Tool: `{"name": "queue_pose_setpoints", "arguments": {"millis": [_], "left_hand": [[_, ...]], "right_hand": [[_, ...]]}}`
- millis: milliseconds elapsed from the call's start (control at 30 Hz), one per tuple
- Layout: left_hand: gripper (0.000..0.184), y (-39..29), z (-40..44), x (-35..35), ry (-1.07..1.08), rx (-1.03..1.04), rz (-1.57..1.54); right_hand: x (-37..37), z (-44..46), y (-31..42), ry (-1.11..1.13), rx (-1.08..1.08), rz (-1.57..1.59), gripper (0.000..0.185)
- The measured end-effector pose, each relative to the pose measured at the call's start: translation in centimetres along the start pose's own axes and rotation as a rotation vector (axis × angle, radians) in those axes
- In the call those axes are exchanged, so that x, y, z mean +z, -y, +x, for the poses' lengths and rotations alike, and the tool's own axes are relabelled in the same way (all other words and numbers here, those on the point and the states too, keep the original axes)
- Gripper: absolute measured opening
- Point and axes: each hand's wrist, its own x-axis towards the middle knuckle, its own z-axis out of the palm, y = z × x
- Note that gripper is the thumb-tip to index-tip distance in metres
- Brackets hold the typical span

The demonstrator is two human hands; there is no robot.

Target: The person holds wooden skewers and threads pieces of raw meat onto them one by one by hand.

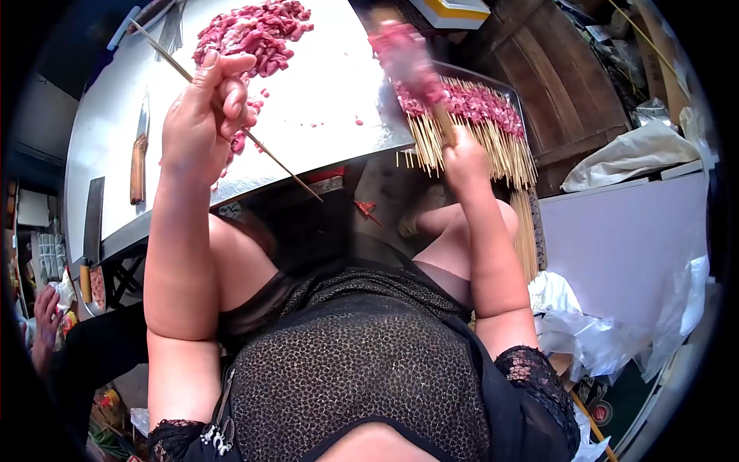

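My left hand (208, 112) is raised over the white table (323, 92), its fingers closed round a thin bamboo skewer (277, 160) that slants down to the right. Behind it lies a pile of cut raw meat (258, 35), with small bits near the table edge. My right hand (465, 158) grips the lower end of a bundle of meat skewers (416, 68), whose meat end is blurred. Beside and under that bundle, a tray (514, 96) holds many skewers threaded with meat (489, 108), their bare sticks pointing towards me.
A wooden-handled knife (138, 165) and a cleaver (93, 223) lie at the table's left. Another person's hand (48, 314) shows at the far left. On the right are a pale board (623, 231), a white cloth (635, 158) and plastic bags (593, 339).
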Motion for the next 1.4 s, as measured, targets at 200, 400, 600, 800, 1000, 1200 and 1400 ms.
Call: {"name": "queue_pose_setpoints", "arguments": {"millis": [200, 400, 600, 800, 1000, 1200, 1400], "left_hand": [[0.045, 0.5, 1.1, 0.8, 0.086, 0.069, 0.043], [0.048, 0.4, 0.5, 1.1, 0.117, 0.027, 0.083], [0.051, 1.2, -0.9, 4.6, 0.149, -0.149, 0.016], [0.064, 4.3, -1.3, 8.2, 0.179, -0.086, 0.097], [0.062, 0.0, 1.9, 1.7, 0.003, 0.087, 0.600], [0.023, 0.0, 7.9, -6.3, -0.335, 0.146, 1.012], [0.027, 2.3, 11.9, -4.5, -0.290, -0.093, 1.554]], "right_hand": [[1.8, 6.1, -9.6, 0.010, 0.278, -0.376, 0.027], [5.8, 6.9, -14.6, 0.331, 0.409, -0.526, 0.051], [-1.7, 3.6, -3.9, 0.006, -0.155, 0.133, 0.037], [-2.9, -6.1, 11.3, 0.675, -0.114, 1.105, 0.033], [-1.2, -2.4, 12.5, 0.493, -0.085, 1.240, 0.026], [-1.0, 2.4, 7.5, 0.232, -0.137, 1.088, 0.033], [0.1, 1.9, 5.0, 0.016, -0.101, 0.989, 0.025]]}}
